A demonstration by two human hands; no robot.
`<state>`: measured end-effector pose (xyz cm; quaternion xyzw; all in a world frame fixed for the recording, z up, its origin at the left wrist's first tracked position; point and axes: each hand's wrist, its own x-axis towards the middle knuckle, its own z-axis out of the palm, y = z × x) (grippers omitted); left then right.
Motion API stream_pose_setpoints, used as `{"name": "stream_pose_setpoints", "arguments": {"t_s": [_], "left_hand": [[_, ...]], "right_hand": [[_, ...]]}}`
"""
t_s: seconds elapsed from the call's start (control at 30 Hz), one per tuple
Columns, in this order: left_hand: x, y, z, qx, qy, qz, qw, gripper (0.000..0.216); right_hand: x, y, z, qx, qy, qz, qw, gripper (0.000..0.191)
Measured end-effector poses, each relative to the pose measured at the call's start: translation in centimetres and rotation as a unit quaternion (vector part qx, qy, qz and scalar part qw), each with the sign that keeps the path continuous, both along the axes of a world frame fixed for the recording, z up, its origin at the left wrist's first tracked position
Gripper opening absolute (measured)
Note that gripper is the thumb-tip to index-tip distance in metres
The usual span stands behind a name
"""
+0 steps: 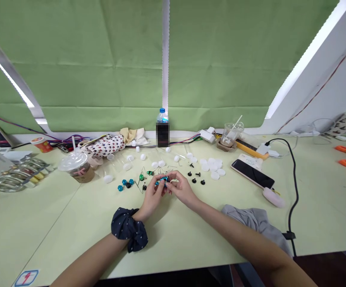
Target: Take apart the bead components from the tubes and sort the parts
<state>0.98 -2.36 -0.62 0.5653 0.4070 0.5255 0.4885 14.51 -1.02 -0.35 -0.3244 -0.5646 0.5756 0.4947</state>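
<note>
My left hand (153,195) and my right hand (182,189) meet over the table, fingers pinched together on a small shiny blue and dark metal part (166,179). Fingers cover much of it, so its exact kind does not show. Left of the hands lie several blue knob-like pieces (120,188), with a black one (128,185) among them. Small green metal pieces (141,177) and thin bent metal rods (138,185) lie just beyond my left hand. To the right are several black screw-like pieces (194,180). A dark dotted scrunchie (128,228) is round my left wrist.
White discs (215,175) and white-capped transparent tubes (126,166) lie further back. A lidded drink cup (81,171) and a row of glasses-like frames (14,177) stand left. Right are a phone (252,173), a black cable (295,191) and grey cloth (255,221). A bottle (162,117) stands behind.
</note>
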Motion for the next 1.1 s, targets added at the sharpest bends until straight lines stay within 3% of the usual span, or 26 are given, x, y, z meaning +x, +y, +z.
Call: {"name": "stream_pose_setpoints", "arguments": {"t_s": [0.37,0.47,0.57,0.7,0.87,0.97,1.03,1.1], "left_hand": [[-0.50,0.25,-0.31,0.017,0.002,0.014,1.000,0.029],[-0.60,0.20,-0.21,0.019,0.000,0.014,1.000,0.028],[-0.55,0.11,-0.26,0.015,0.001,0.007,1.000,0.028],[-0.51,0.06,-0.41,0.018,0.005,0.012,1.000,0.028],[-0.56,0.04,-0.76,0.036,0.023,0.008,0.999,0.027],[-0.54,0.05,-0.95,0.043,0.023,0.005,0.999,0.026],[-0.52,0.05,-0.99,0.044,0.026,0.010,0.999,0.026],[-0.49,0.01,-0.96,0.045,0.028,0.012,0.999,0.026]], "right_hand": [[0.19,-0.06,0.69,0.057,-0.012,0.035,0.998,0.025],[0.11,0.10,0.73,-0.007,0.003,0.015,1.000,0.038],[0.22,0.40,0.69,-0.040,0.001,0.019,0.999,0.034],[0.59,0.54,0.61,0.014,0.002,0.036,0.999,0.034],[0.66,0.63,0.34,-0.015,-0.012,0.026,0.999,0.030],[0.73,0.63,0.42,0.026,-0.022,0.029,0.999,0.027],[0.83,0.58,0.63,0.063,-0.026,0.012,0.998,0.029],[0.89,0.54,0.85,0.054,-0.034,0.001,0.998,0.035]]}}
